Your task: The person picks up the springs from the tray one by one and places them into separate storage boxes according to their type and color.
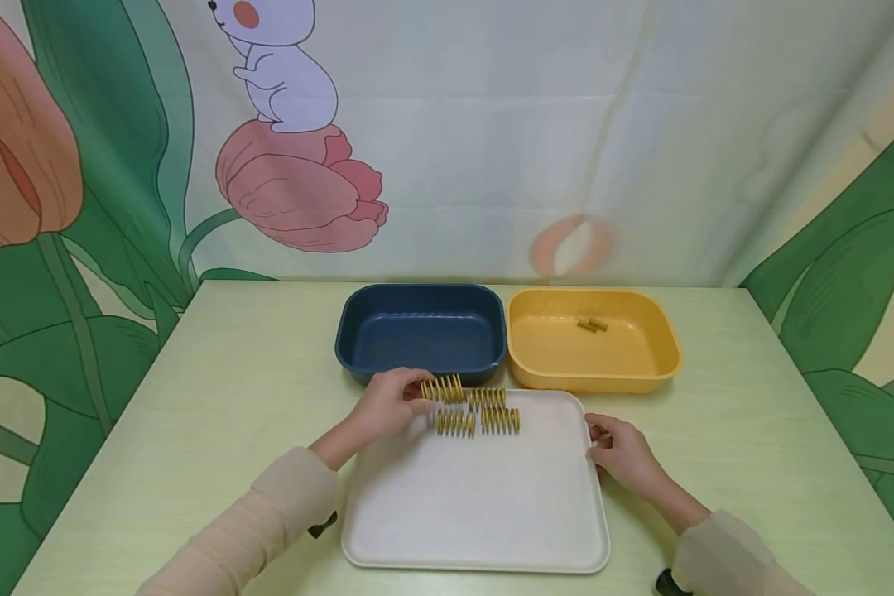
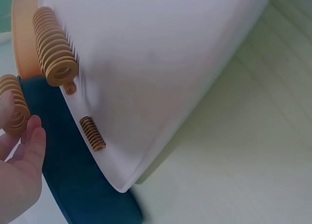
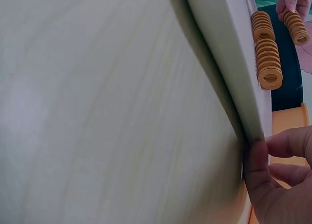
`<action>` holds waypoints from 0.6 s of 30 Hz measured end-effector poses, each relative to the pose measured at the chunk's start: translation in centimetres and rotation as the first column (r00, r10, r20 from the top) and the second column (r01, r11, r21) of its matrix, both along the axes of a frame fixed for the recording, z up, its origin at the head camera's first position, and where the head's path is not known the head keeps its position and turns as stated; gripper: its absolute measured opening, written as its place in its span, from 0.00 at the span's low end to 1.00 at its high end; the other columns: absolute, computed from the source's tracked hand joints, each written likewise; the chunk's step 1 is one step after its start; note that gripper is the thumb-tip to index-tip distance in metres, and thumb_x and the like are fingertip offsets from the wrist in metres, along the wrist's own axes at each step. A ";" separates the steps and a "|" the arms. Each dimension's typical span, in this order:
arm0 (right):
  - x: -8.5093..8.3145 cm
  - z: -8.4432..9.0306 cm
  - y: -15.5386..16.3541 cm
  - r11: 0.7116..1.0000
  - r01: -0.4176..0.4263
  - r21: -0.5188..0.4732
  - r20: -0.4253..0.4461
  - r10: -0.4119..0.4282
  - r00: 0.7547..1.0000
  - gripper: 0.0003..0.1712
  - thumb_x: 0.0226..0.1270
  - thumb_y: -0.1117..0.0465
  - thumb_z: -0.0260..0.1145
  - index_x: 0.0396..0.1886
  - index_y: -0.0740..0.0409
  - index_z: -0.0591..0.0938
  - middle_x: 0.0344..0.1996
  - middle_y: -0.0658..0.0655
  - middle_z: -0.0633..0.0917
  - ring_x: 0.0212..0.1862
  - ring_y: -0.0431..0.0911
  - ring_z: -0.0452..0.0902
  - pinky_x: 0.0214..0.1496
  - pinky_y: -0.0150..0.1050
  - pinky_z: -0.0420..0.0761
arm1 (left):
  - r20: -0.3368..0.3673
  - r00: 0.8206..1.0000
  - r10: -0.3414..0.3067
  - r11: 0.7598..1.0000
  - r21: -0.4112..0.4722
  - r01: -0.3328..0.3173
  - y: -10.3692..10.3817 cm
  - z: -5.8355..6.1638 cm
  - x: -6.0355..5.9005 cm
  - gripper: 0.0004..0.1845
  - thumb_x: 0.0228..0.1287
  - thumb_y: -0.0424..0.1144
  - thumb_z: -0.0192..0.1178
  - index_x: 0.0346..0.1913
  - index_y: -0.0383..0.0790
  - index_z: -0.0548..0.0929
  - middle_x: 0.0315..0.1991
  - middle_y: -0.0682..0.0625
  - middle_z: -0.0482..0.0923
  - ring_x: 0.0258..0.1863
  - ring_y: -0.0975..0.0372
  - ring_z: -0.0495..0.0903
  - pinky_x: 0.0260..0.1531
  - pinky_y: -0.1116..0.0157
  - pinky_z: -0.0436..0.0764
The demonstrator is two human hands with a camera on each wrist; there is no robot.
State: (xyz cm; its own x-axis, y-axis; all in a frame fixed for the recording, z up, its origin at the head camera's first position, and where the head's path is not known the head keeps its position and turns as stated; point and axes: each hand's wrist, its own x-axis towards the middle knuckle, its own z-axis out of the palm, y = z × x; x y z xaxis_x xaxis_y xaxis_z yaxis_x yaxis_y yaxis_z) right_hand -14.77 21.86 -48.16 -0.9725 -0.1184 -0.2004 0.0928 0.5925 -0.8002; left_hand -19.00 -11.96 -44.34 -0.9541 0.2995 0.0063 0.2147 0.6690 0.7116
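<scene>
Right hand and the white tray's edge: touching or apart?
Touching. The right wrist view shows the right hand with its thumb pressed on the white tray rim; the head view agrees.

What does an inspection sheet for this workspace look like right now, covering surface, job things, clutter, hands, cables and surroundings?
Surface: pale green table.
Job's things: four yellow springs at the far end of the white tray, one of them, the held spring, lifted; blue bin with nothing seen inside; yellow bin holding two small pieces.
Clutter: nothing seen.
Hands: left hand pinches the held spring; right hand grips the tray's right edge.
Cables: nothing seen.
Surroundings: cartoon flower backdrop.
</scene>
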 end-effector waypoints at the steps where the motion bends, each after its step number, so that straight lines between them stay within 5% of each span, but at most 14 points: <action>1: 0.0 0.0 0.0 1.000 0.002 0.001 0.002 -0.002 1.000 0.30 0.56 0.78 0.60 0.61 0.81 0.70 0.39 0.66 0.78 0.33 0.44 0.72 0.27 0.31 0.77 | -0.001 1.000 0.003 1.000 -0.001 -0.003 0.0 0.1 0.0 0.19 0.58 0.31 0.67 0.52 0.28 0.82 0.46 0.37 0.83 0.41 0.52 0.84 0.45 0.58 0.83; 18: -0.1 0.1 0.0 1.000 0.009 0.012 0.016 -0.009 1.000 0.30 0.57 0.77 0.60 0.62 0.80 0.70 0.40 0.66 0.77 0.34 0.45 0.73 0.28 0.32 0.77 | -0.017 1.000 0.013 0.999 0.029 -0.013 -0.2 0.8 -0.8 0.18 0.58 0.31 0.68 0.51 0.30 0.82 0.44 0.39 0.83 0.41 0.53 0.83 0.46 0.57 0.82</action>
